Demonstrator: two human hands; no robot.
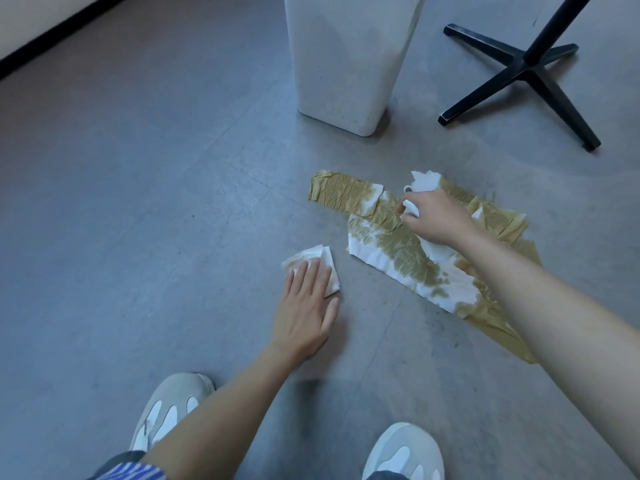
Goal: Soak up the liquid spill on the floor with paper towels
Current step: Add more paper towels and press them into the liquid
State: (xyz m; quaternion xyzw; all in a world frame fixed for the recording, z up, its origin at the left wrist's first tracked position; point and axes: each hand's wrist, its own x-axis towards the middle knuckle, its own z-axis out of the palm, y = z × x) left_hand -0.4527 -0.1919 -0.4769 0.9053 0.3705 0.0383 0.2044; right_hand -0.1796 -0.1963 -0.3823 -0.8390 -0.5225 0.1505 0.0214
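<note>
Paper pad: folded, mostly white, likely blotting a stray patch.
Left hand: your flat fingers press it down.
Soaked sheets: stained brown, flat on the floor to draw liquid up.
Right hand: your curled fingers grip a white wad over them.

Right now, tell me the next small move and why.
Probably press the white wad in the right hand down onto the soaked sheets: they are largely stained brown, while the wad it grips looks mostly dry. The left hand presses flat on a separate folded towel.
</note>
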